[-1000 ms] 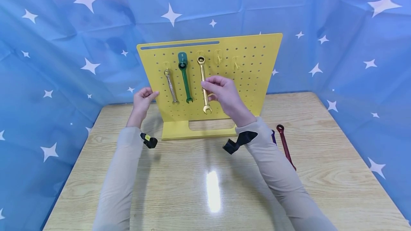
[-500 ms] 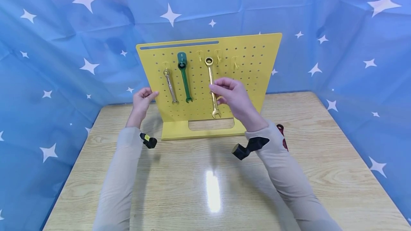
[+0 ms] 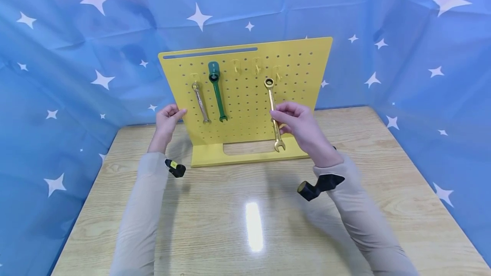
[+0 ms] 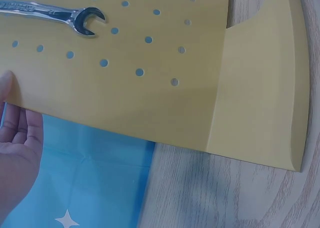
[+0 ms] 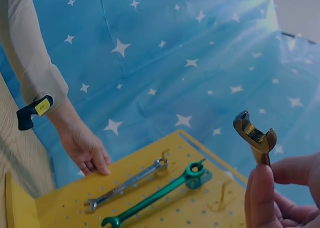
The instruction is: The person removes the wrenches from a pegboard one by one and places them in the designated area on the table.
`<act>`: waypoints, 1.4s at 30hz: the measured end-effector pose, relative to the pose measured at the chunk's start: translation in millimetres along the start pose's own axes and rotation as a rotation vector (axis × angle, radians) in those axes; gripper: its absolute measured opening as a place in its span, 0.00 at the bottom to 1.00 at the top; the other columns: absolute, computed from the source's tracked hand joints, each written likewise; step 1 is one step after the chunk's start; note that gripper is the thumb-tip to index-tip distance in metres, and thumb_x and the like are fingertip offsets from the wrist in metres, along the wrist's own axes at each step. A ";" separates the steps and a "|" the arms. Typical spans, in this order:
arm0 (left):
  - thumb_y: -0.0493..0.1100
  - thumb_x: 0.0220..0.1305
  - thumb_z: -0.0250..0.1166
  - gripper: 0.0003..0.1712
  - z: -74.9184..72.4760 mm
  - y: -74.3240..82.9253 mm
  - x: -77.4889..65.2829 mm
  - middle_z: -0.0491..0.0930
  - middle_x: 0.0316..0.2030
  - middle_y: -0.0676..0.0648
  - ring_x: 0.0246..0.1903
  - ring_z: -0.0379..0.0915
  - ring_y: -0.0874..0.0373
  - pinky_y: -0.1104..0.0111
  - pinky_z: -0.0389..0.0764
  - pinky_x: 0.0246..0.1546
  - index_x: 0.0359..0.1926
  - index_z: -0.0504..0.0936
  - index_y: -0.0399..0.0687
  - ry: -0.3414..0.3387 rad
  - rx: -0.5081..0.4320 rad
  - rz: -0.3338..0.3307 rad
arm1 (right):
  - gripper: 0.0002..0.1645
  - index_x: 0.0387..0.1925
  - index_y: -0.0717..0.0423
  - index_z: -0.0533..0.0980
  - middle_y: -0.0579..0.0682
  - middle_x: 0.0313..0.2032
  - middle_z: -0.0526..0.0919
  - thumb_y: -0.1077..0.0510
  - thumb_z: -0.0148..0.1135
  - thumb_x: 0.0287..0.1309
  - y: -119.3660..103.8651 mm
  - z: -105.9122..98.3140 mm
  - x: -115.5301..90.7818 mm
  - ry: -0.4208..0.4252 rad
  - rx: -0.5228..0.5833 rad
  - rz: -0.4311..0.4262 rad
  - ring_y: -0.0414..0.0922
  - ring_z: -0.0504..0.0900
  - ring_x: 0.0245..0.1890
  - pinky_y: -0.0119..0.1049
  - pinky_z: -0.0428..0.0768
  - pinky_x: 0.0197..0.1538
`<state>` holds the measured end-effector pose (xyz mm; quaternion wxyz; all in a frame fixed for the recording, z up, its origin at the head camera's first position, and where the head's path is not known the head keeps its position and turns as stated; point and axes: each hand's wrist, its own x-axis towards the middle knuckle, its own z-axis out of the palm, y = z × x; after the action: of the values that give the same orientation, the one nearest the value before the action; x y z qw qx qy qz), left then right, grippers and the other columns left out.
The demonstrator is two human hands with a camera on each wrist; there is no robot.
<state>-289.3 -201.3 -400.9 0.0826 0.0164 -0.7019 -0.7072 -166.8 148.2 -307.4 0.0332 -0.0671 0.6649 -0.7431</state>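
Observation:
My right hand (image 3: 297, 123) pinches a gold combination wrench (image 3: 274, 114) by its shaft, in front of the right part of the yellow pegboard (image 3: 245, 110). The ring end points up and the open end down. In the right wrist view the open end of the gold wrench (image 5: 254, 134) rises past my fingertips. My left hand (image 3: 167, 122) grips the pegboard's left edge, thumb on the front face and fingers behind. A silver wrench (image 3: 201, 103) and a green wrench (image 3: 218, 97) hang from hooks on the board's left side.
Bare yellow hooks stick out of the board, a left one (image 3: 236, 67), a middle one (image 3: 257, 66) and a right one (image 3: 278, 73). The board's base (image 3: 207, 156) stands on the wooden table (image 3: 215, 208). A blue starred curtain (image 3: 245, 3) hangs behind.
My right hand has carried the gold wrench right and slightly down, away from the hook beside the green wrench. My left hand keeps its grip. My right arm now covers the red and blue tools.

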 end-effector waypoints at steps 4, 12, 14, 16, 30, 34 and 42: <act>0.32 0.57 0.66 0.10 -0.3 -0.1 0.1 0.73 0.20 0.57 0.26 0.67 0.64 0.78 0.72 0.30 0.25 0.74 0.46 0.003 -0.003 -0.003 | 0.09 0.28 0.51 0.78 0.45 0.26 0.78 0.66 0.58 0.60 3.9 -13.2 -5.9 0.021 -0.001 0.003 0.39 0.75 0.26 0.29 0.76 0.27; 0.31 0.57 0.66 0.11 0.8 0.2 -1.1 0.73 0.19 0.56 0.25 0.68 0.64 0.78 0.72 0.29 0.24 0.73 0.46 0.011 -0.015 0.013 | 0.09 0.27 0.50 0.78 0.44 0.26 0.79 0.66 0.59 0.59 9.4 -37.1 -19.0 0.064 0.023 0.000 0.37 0.75 0.25 0.27 0.76 0.26; 0.31 0.56 0.66 0.11 0.6 0.0 -1.3 0.73 0.19 0.57 0.25 0.68 0.64 0.78 0.72 0.29 0.23 0.73 0.46 0.012 -0.015 0.015 | 0.08 0.28 0.50 0.78 0.43 0.26 0.78 0.66 0.60 0.59 10.9 -42.7 -22.3 0.072 0.023 0.001 0.37 0.75 0.25 0.27 0.76 0.26; 0.31 0.56 0.66 0.11 0.5 -0.3 -1.3 0.74 0.19 0.57 0.25 0.68 0.64 0.78 0.72 0.30 0.23 0.74 0.47 0.012 -0.014 0.012 | 0.08 0.28 0.51 0.78 0.43 0.26 0.78 0.65 0.60 0.59 12.7 -48.4 -25.6 0.083 0.018 0.001 0.36 0.75 0.25 0.27 0.76 0.26; 0.32 0.57 0.66 0.10 -1.9 -4.9 4.1 0.73 0.20 0.56 0.25 0.68 0.65 0.78 0.72 0.30 0.25 0.74 0.45 0.006 -0.021 -0.011 | 0.08 0.27 0.51 0.80 0.42 0.26 0.81 0.65 0.60 0.59 23.2 -82.1 -45.7 0.120 0.056 0.026 0.35 0.76 0.25 0.26 0.75 0.26; 0.32 0.56 0.67 0.11 -1.1 -4.5 3.0 0.73 0.20 0.56 0.25 0.68 0.64 0.78 0.72 0.29 0.24 0.74 0.47 0.009 -0.022 -0.008 | 0.08 0.27 0.50 0.80 0.41 0.25 0.80 0.65 0.61 0.59 27.0 -90.7 -51.4 0.135 0.041 0.044 0.35 0.76 0.24 0.25 0.75 0.26; 0.32 0.56 0.67 0.13 -1.0 -5.6 3.7 0.73 0.20 0.56 0.25 0.68 0.64 0.78 0.71 0.28 0.22 0.75 0.51 0.009 -0.018 0.014 | 0.07 0.29 0.51 0.80 0.43 0.25 0.80 0.65 0.61 0.59 36.2 -111.2 -62.9 0.156 0.024 0.076 0.36 0.78 0.25 0.27 0.77 0.27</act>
<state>-293.4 -202.8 -406.2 0.0909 0.0143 -0.6954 -0.7127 -122.0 262.2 -358.6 0.0104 0.0168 0.6585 -0.7523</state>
